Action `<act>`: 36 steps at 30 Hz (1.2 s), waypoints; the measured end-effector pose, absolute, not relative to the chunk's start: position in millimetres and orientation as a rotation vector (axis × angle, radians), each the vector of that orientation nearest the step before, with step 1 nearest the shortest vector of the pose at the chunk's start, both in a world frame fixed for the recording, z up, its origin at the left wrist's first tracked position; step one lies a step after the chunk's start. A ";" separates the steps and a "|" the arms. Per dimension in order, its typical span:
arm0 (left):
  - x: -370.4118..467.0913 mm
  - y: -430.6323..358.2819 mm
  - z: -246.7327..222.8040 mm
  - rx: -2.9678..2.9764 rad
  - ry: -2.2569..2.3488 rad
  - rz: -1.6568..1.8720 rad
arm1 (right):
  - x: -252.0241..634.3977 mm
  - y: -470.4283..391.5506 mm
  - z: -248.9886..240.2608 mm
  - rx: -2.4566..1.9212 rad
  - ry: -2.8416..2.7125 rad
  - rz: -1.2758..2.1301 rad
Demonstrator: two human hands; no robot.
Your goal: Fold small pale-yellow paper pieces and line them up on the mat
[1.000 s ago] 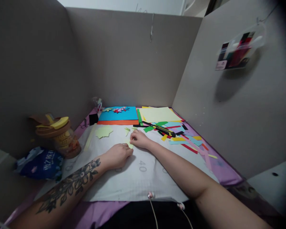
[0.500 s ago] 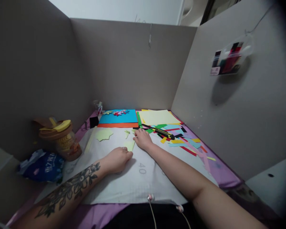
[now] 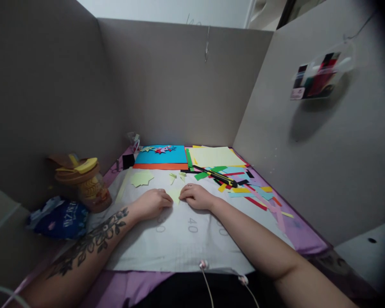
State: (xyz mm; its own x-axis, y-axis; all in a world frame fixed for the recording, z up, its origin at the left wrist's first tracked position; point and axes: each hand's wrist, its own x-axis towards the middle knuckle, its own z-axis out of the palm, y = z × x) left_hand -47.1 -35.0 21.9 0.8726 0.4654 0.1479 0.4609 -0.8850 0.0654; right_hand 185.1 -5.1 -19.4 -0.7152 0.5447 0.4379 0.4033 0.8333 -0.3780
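A small pale green piece of paper (image 3: 176,195) lies between my two hands on the white sheet. My left hand (image 3: 152,202) is closed, its fingertips pinching the left edge of that paper. From the other side, my right hand (image 3: 196,196) holds the right edge with thumb and fingers pressed together. Just beyond them rest two small folded pale green pieces (image 3: 172,177), one near each hand. Farther left lies a flat, jagged pale green paper shape (image 3: 142,178).
Coloured paper strips (image 3: 248,194) and a black and yellow utility knife (image 3: 223,177) lie to the right. At the back are a blue sheet (image 3: 162,156) with small paper stars and a cream stack (image 3: 216,157). A brown cup (image 3: 91,188) and blue packet (image 3: 62,220) stand left.
My right hand has come back toward me from the small folded pieces to the paper's right edge. My left hand has shifted slightly away from me and left. The view has tilted a little.
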 end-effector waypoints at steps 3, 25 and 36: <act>-58.5 -24.5 19.7 3.080 0.821 0.222 | 186.8 -3.4 -19.4 -0.697 -2.458 0.371; -57.7 -18.5 4.7 3.147 0.857 0.255 | 186.6 -3.3 -17.0 -0.699 -2.452 0.408; -55.5 -20.2 6.0 2.983 0.940 0.509 | 171.6 -8.7 -21.6 -0.542 -2.487 0.372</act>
State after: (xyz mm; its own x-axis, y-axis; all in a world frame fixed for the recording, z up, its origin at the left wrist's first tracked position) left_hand -55.5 -20.2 6.0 0.7725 0.5539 0.3106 0.5628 -0.8237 0.0693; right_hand 171.6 -8.7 -21.6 -0.7608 0.4530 0.4648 0.2973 0.8798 -0.3709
